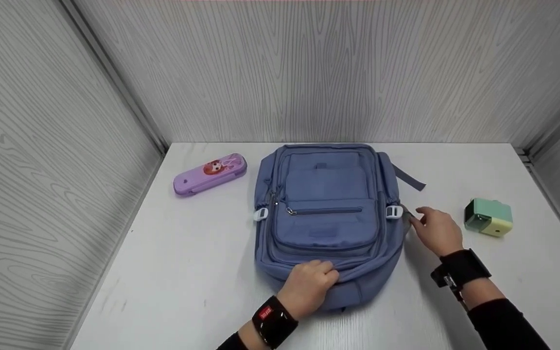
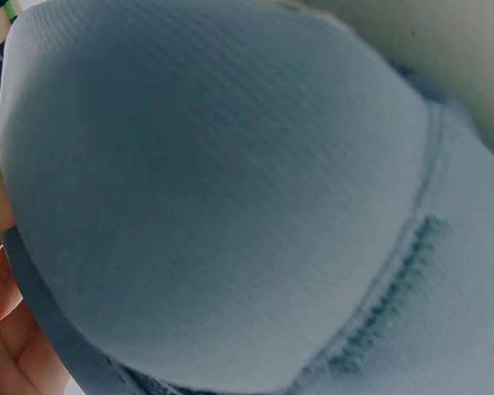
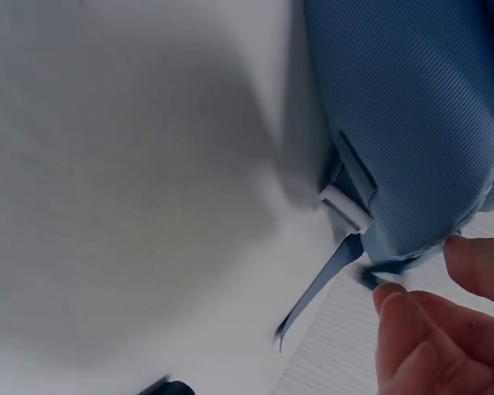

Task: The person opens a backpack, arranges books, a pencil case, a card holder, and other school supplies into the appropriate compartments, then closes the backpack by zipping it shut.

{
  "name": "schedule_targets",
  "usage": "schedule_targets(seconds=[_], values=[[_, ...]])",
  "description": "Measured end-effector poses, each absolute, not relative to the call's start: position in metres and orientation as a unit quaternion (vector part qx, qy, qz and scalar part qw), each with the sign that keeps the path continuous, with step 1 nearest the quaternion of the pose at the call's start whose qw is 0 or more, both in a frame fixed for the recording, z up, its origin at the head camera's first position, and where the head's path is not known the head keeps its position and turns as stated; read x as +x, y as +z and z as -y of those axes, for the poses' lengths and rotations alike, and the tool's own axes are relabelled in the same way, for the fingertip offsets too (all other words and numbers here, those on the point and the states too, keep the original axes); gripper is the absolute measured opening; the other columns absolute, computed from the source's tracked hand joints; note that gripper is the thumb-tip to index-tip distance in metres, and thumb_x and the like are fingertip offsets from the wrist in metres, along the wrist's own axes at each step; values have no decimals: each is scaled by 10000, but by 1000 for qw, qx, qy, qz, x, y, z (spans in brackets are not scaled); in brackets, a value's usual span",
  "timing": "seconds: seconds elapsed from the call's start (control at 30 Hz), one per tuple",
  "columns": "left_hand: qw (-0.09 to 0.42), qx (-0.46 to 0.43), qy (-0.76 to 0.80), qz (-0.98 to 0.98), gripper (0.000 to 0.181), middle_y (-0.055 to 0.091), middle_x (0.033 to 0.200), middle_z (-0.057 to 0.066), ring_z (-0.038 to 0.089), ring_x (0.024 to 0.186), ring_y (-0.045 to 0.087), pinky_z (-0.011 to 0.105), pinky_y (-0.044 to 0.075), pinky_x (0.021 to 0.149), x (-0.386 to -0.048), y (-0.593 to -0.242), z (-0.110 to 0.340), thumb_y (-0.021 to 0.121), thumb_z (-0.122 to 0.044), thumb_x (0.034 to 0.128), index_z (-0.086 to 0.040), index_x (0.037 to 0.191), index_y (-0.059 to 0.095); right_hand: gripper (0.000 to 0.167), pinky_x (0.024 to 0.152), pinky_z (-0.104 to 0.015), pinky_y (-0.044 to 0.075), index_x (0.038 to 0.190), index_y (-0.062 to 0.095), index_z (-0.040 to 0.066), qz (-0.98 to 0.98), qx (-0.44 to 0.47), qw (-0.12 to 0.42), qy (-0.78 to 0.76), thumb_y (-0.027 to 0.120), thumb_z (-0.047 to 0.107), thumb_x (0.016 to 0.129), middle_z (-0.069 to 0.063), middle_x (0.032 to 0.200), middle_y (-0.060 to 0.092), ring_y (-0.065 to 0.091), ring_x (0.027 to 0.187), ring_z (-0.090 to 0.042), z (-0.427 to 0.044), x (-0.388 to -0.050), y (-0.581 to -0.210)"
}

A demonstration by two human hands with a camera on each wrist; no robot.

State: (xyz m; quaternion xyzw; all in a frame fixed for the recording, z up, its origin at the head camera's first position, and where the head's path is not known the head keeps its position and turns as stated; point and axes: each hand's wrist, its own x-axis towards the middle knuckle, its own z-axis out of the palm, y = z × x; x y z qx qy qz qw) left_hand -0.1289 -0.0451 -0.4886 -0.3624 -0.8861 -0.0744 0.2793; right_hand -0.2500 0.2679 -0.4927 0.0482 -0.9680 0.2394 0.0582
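A blue backpack [image 1: 328,228] lies on the white table with its front pocket facing up. At its near end my left hand [image 1: 307,287] grips a fold of the fabric. Close up in the left wrist view, the backpack's cloth [image 2: 214,189] fills most of the picture, with a few fingers [image 2: 25,346] at the left edge. Beside the backpack's right side is my right hand [image 1: 438,231]. In the right wrist view its thumb and fingertips stand apart, close to a small dark blurred piece [image 3: 375,276] at the backpack's edge; what that piece is cannot be made out.
A purple pencil case [image 1: 209,175] with a cartoon picture lies left of the backpack. On the right stands a mint green and yellow box-like thing [image 1: 489,217], perhaps a desk pencil sharpener. A loose strap [image 1: 410,178] sticks out from the backpack's right side. Wood-grain panels [image 1: 328,73] enclose the table.
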Motion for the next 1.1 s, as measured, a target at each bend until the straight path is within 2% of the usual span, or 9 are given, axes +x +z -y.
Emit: schedule_targets(seconds=[0.13, 0.33, 0.5, 0.6, 0.73, 0.93, 1.1], values=[[277, -360, -77, 888, 142, 595, 724, -65, 87, 584, 551, 228, 456, 480, -129, -489, 45, 691, -33, 757, -172, 749, 666, 330, 525, -364, 424, 1162, 660, -61, 966, 57, 66, 243, 638, 178, 935, -240, 859, 696, 614, 650, -297, -266, -240, -488], [279, -358, -79, 888, 134, 608, 751, -63, 89, 611, 563, 237, 478, 513, -127, -490, 48, 700, -40, 759, -172, 772, 677, 232, 519, -300, 385, 1093, 700, -16, 956, 77, 97, 266, 659, 131, 918, -183, 832, 704, 552, 589, -184, -251, -216, -476], [264, -359, -104, 889, 103, 647, 819, -63, 79, 693, 614, 214, 525, 595, -124, -486, 54, 731, -90, 801, -167, 869, 720, 174, 529, -251, 404, 1011, 721, 3, 932, 149, 181, 278, 737, 40, 842, -81, 793, 691, 507, 571, -76, -221, -181, -471], [260, -358, -125, 888, 115, 670, 870, -60, 76, 755, 637, 203, 542, 656, -124, -482, 62, 758, -159, 823, -162, 936, 735, 216, 532, -208, 419, 983, 724, 25, 910, 196, 230, 285, 786, 2, 778, -44, 829, 681, 526, 587, -51, -203, -159, -468], [269, -333, -157, 890, 148, 682, 895, -42, 90, 800, 651, 209, 551, 700, -130, -474, 80, 783, -189, 829, -146, 965, 743, 309, 574, -152, 442, 997, 725, 63, 886, 258, 261, 284, 838, 1, 716, -27, 929, 669, 569, 645, -24, -183, -135, -465], [270, -235, -175, 917, 143, 690, 953, 35, 185, 881, 673, 286, 578, 765, -158, -475, 125, 755, -92, 840, -93, 982, 741, 440, 699, -231, 528, 1074, 707, 121, 871, 337, 253, 254, 878, 70, 672, -21, 1076, 656, 674, 858, -96, -161, -115, -465], [218, -168, -155, 949, 304, 687, 1044, 55, 237, 934, 667, 346, 573, 770, -183, -491, 162, 646, 82, 829, -102, 1052, 738, 437, 729, -262, 560, 1112, 697, 142, 879, 357, 209, 236, 870, 125, 710, -27, 1118, 658, 694, 902, -123, -147, -109, -469]])
